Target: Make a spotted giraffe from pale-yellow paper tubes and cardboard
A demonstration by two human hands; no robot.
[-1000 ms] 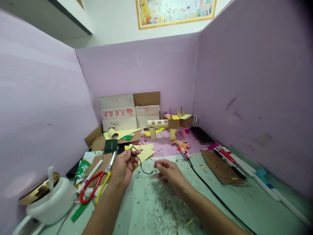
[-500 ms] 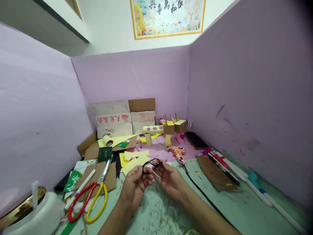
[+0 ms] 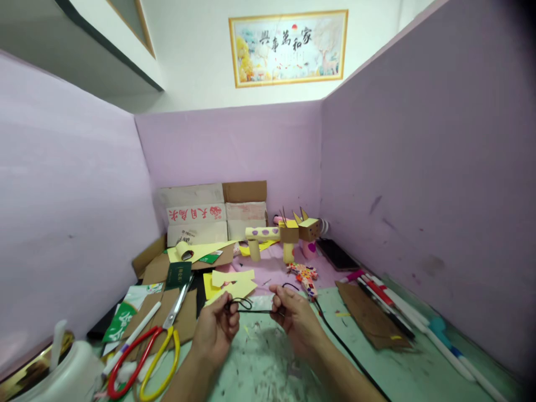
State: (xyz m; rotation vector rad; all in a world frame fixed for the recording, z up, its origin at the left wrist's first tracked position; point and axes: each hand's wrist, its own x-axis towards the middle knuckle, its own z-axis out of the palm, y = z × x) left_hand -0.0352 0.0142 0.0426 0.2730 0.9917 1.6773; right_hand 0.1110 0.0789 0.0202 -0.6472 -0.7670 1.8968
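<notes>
A thin black cord (image 3: 256,311) is stretched level between my two hands above the green tabletop. My left hand (image 3: 214,329) pinches one part of it, and a small loop stands out beside the fingertips. The other part is gripped by my right hand (image 3: 298,318), with a short curved end sticking up past the fingers. Just beyond my right hand lies a colourful patterned glue gun (image 3: 305,274), its black cable (image 3: 347,340) running toward me. Yellow paper pieces (image 3: 234,283) rest behind my left hand.
Scissors with red and yellow handles (image 3: 161,335) lie on cardboard at left, near a white container (image 3: 62,374). A cardboard animal figure (image 3: 288,231) stands at the back. At right are a phone (image 3: 337,254), a cardboard piece (image 3: 371,318) and several markers (image 3: 389,301).
My hands have moved apart, drawing the cord from a bunched loop into a straight line between them. The view has tilted up slightly.
</notes>
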